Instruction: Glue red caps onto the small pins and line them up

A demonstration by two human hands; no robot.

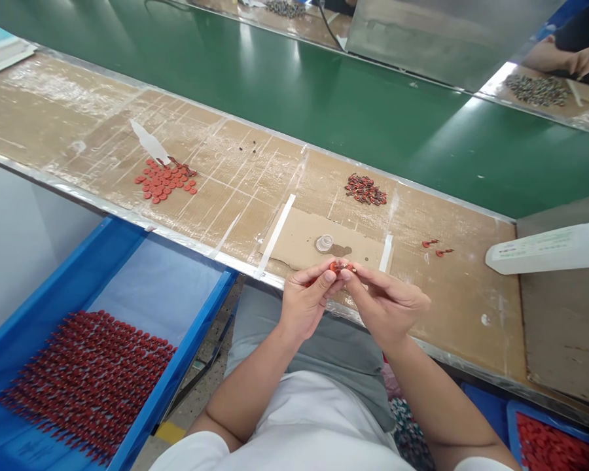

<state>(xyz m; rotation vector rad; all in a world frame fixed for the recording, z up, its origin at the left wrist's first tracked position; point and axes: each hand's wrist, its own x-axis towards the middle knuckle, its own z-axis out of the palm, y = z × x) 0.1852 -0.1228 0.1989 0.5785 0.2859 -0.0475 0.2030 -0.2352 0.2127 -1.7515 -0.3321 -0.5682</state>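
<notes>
Cardboard-covered tabletop [275, 167] beside a green belt [275, 85]

Head view: with the small clear cup [324, 243] as landmark, the left hand [307, 294] and right hand [387, 297] meet just on the person's side of it, fingers of both pinched narrow on one small red piece [334, 267]. Beyond the cup, slightly right, lies a dark red pile [366, 190]. Well left of the cup, red discs [160, 186] lie beside a white pointed strip [148, 140]; well right, two red parts [440, 253] lie near a white bottle [550, 248].
</notes>
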